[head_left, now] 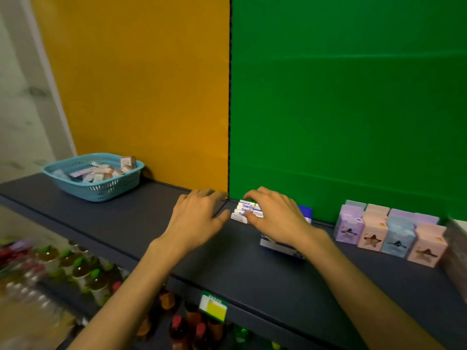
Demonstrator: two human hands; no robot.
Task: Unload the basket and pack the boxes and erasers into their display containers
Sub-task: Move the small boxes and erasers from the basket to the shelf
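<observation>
A shop: a shelf (151, 231) with a price tag (213, 308) above stocked bottles (83, 271).

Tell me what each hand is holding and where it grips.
The right hand pinches the stack of erasers at its far and near ends, over the blue display box. The left hand holds nothing.

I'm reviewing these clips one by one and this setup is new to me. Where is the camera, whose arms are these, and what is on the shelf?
There is no machine here: the one picture comes from a camera worn on a person's head, looking down at their own bare arms. The surface is a dark shelf. The right hand curls round a stack of small white erasers above a blue display container. The left hand hovers beside them, fingers relaxed, holding nothing. A blue basket of small boxes stands far left; pastel boxes stand in rows on the right. Bottles fill the shelf below.
</observation>
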